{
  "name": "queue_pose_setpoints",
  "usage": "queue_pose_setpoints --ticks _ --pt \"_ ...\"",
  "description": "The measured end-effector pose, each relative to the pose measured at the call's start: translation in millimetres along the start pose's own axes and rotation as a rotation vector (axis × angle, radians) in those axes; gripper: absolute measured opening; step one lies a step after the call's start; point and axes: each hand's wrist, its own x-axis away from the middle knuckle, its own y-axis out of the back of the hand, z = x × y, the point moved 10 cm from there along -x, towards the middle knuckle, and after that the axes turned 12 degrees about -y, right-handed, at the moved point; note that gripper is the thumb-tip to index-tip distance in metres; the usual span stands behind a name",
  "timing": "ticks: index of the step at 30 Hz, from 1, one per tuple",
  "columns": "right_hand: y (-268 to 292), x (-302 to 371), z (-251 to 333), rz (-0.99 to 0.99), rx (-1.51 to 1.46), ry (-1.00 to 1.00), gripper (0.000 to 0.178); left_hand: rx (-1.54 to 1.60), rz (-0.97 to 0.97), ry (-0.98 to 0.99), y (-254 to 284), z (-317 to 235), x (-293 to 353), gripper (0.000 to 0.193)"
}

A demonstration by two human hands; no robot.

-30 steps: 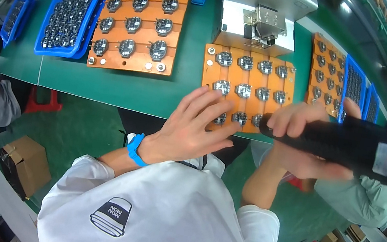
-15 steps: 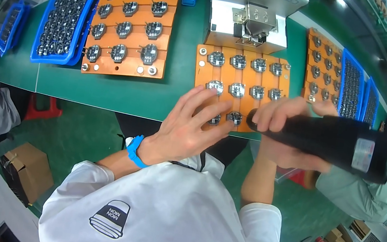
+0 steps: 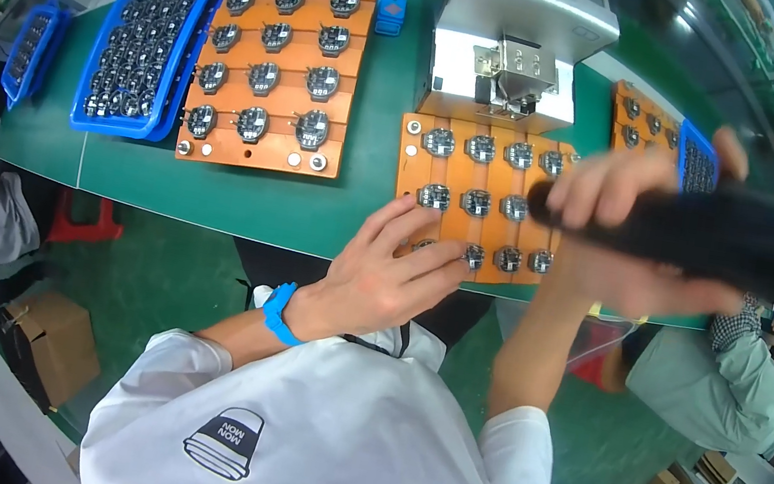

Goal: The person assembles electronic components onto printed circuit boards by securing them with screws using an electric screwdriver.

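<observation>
While black handheld tool (image 3: 712, 238) hung over right part of orange tray (image 3: 497, 178), right hand (image 3: 618, 192) wrapped it; left hand (image 3: 386, 277) lay spread at tray's lower-left corner. Step apparently tool work on round components (image 3: 476, 203); next move likely needed steady aim. Tool blurred, contact unclear; lower-left component (image 3: 423, 245) mostly hidden.
</observation>
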Motion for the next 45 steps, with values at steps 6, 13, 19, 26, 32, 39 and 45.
queue_pose_setpoints --ticks 6,13,19,26,32,39,45 --pt "-1 -52 -7 0.106 0.083 0.180 0.101 -0.003 -0.006 -0.006 -1 2 -1 0.032" --pt "9 -61 -27 -0.170 0.492 0.054 0.102 0.000 -0.021 -0.019 3 1 -4 0.024" --pt "9 -59 -41 -0.098 0.261 -0.112 0.097 0.003 -0.011 -0.019 3 2 -3 0.023" --pt "7 -62 -25 -0.122 0.433 -0.016 0.105 0.034 0.015 0.003 -2 4 0 0.030" --pt "9 -57 -35 -0.174 0.388 -0.057 0.099 0.041 0.004 0.021 -1 5 1 0.030" --pt "0 -58 -21 0.122 0.148 0.055 0.105 0.046 0.014 0.017 -1 4 0 0.029" --pt "15 -57 -37 -0.196 0.495 0.080 0.089 0.059 0.024 0.022 -2 4 -1 0.030"
